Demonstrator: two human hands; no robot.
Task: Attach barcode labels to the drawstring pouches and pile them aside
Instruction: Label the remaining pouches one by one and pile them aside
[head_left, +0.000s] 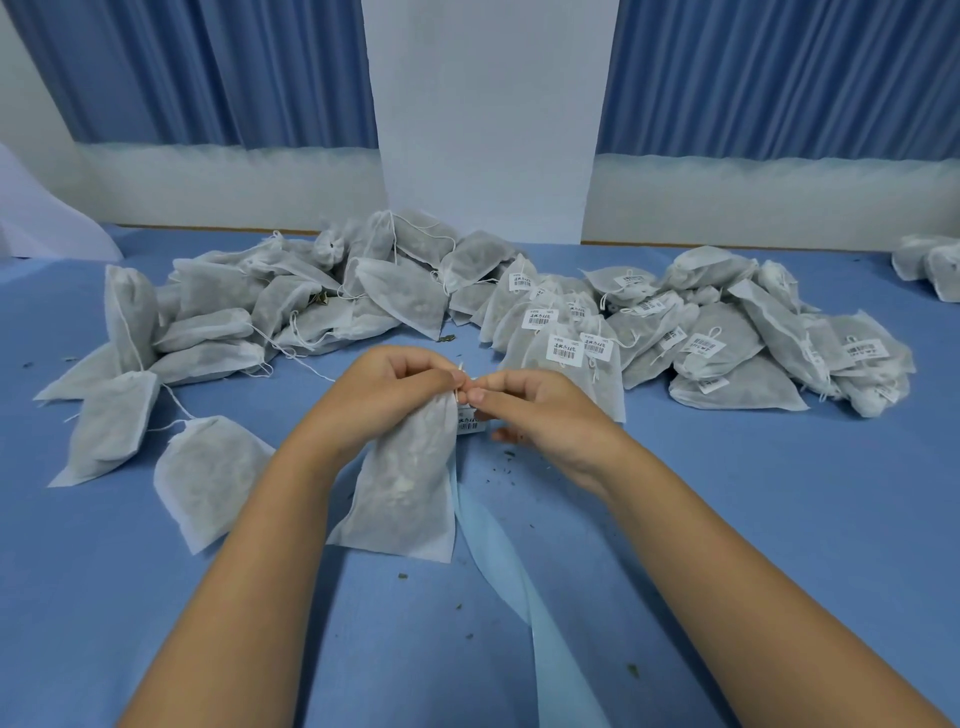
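A white drawstring pouch (405, 483) filled with dark herbs lies lengthwise in front of me on the blue table. My left hand (384, 384) grips its gathered neck. My right hand (535, 410) pinches the pouch's string at the neck, fingertips touching the left hand's. A barcode label (471, 422) shows just below the fingers, beside the pouch's top. A pale blue backing strip (509, 566) runs from under the pouch toward me. Unlabelled pouches (291, 306) are heaped at the left; labelled pouches (691, 332) are piled at the right.
One loose pouch (208, 478) lies just left of my left forearm. Bits of dried herb (498, 470) are scattered on the blue table cover (779, 519). A white pillar (488, 119) and blue curtains stand behind the table. More pouches (930, 262) sit at the far right.
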